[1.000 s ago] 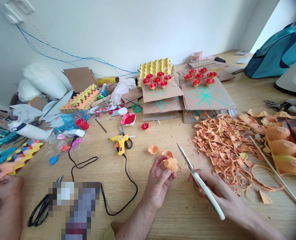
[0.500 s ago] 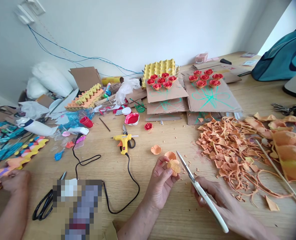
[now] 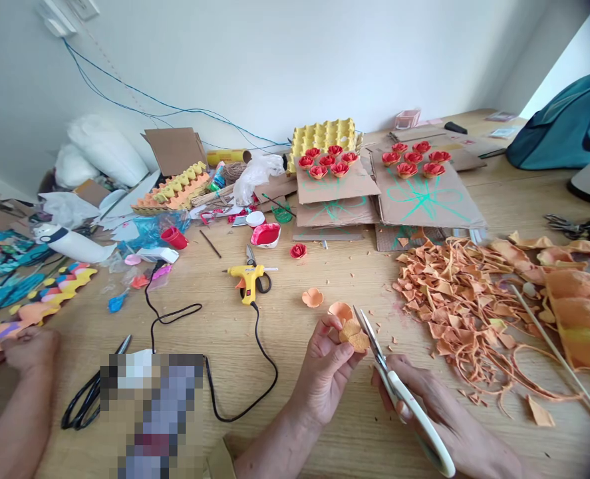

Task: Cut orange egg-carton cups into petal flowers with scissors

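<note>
Between thumb and fingertips, my left hand (image 3: 327, 369) pinches a small orange egg-carton cup (image 3: 354, 336) with a petal-shaped edge. White-handled scissors (image 3: 394, 386) are gripped in my right hand (image 3: 427, 406), their blades parted slightly beside the cup's right edge. Just behind the held piece lies another orange cup (image 3: 340, 311), partly covered by it. A flower-shaped orange cup (image 3: 312, 297) rests a little farther left. One red paper rose (image 3: 298, 251) sits beyond these on the table.
A heap of orange scraps (image 3: 449, 299) spreads to the right. Yellow glue gun (image 3: 249, 279) lies over dark scissors, its black cord looping nearby. Red roses (image 3: 327, 159) stand on cardboard sheets (image 3: 424, 196) at the back. Another person's hand (image 3: 30, 349) touches a painted carton strip at left.
The scissors' blades have opened a little and come closer to the cup. My left hand has turned the cup and shifted it slightly right. The view has moved slightly.
</note>
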Tool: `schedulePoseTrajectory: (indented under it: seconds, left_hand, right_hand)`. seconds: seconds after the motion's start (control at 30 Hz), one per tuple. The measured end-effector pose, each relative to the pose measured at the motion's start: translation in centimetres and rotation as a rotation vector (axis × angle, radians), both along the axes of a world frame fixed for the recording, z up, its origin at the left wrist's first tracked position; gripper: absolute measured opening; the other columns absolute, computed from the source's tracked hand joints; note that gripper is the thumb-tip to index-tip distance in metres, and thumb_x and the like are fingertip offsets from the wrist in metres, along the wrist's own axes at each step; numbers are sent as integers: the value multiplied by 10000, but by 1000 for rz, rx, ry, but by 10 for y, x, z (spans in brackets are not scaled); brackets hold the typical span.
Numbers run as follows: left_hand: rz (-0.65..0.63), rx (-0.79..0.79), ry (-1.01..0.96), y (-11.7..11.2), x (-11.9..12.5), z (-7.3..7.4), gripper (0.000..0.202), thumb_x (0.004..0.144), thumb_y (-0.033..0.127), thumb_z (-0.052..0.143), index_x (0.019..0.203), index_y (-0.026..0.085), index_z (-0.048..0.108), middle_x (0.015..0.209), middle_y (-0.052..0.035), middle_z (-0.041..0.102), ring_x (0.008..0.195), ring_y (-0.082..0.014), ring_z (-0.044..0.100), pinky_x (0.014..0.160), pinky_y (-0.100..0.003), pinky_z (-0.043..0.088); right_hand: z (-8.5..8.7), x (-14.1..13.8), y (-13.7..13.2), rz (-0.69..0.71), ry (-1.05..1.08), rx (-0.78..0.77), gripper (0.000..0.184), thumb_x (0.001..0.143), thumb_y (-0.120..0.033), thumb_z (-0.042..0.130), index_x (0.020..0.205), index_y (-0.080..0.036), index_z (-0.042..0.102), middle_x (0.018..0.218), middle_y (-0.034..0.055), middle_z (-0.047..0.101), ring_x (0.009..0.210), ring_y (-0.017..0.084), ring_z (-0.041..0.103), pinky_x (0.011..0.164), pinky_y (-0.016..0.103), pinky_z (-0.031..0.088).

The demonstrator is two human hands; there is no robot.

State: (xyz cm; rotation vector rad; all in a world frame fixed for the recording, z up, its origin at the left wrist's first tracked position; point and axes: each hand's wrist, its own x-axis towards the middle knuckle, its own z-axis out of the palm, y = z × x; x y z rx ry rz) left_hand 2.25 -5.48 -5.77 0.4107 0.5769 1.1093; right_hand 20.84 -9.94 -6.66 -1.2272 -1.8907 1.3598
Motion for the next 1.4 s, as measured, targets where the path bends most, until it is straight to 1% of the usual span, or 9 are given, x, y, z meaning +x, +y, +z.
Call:
schedulePoseTrajectory:
  seconds: [0.33,0.5,0.63,0.8,0.9,1.03,1.27,1.33,1.4]
  left_hand:
    - [-19,51,39,-2,2,0,358,741,176,813,912,227,503,998,18,663,838,-110,651,823,-254,506]
    - [-15,45,72,-2,0,2,362,737,177,816,909,220,501,1010,7,672,820,-102,645,800,-239,504]
    - [-16,36,94,-1,-1,1,369,731,179,822,906,223,500,994,13,669,801,-98,641,780,-235,503]
    - [2,23,121,-2,-1,0,388,712,194,838,898,225,499,899,14,665,829,-115,639,798,-248,506]
    - [3,35,140,-2,0,1,391,706,213,843,901,224,504,882,14,656,841,-123,640,803,-254,503]
    - [10,56,156,-1,0,2,371,709,215,840,883,219,513,825,31,626,789,-105,624,777,-237,494]
    - [0,61,130,-1,-4,1,361,733,187,815,949,230,529,891,17,636,810,-106,626,792,-242,501]
    - [-21,64,96,0,-5,1,382,738,171,805,1005,242,541,960,12,638,835,-104,629,804,-242,505]
    - [-37,67,76,0,-6,0,409,742,169,796,1062,253,556,1002,8,635,848,-103,633,813,-244,505]
  right_hand:
    - [-3,1,2,10,19,33,511,964,-670,323,855,-219,537,817,42,568,790,229,523,704,351,467]
    - [-1,2,5,29,-1,56,446,969,-627,371,849,-226,526,821,43,578,817,239,520,717,356,450]
    - [2,2,6,31,-1,76,465,959,-656,368,859,-229,524,813,46,579,821,248,514,710,360,448]
    - [0,3,6,27,-29,75,552,930,-731,322,816,-225,511,804,55,561,821,258,498,733,386,455]
    - [-2,3,5,32,-29,80,551,934,-728,315,831,-224,512,822,55,557,835,258,499,754,392,452]
    - [-3,4,5,15,-37,87,520,943,-703,340,800,-228,494,802,48,550,830,255,495,758,390,449]
    - [-8,3,5,-34,-19,100,449,978,-599,397,738,-224,456,752,32,528,743,213,478,706,349,436]
    - [-8,2,5,-56,17,78,461,965,-613,422,726,-221,469,734,27,527,723,202,477,666,324,427]
    - [-7,3,4,-80,117,10,465,950,-625,451,737,-214,497,710,13,519,673,175,470,606,289,408]
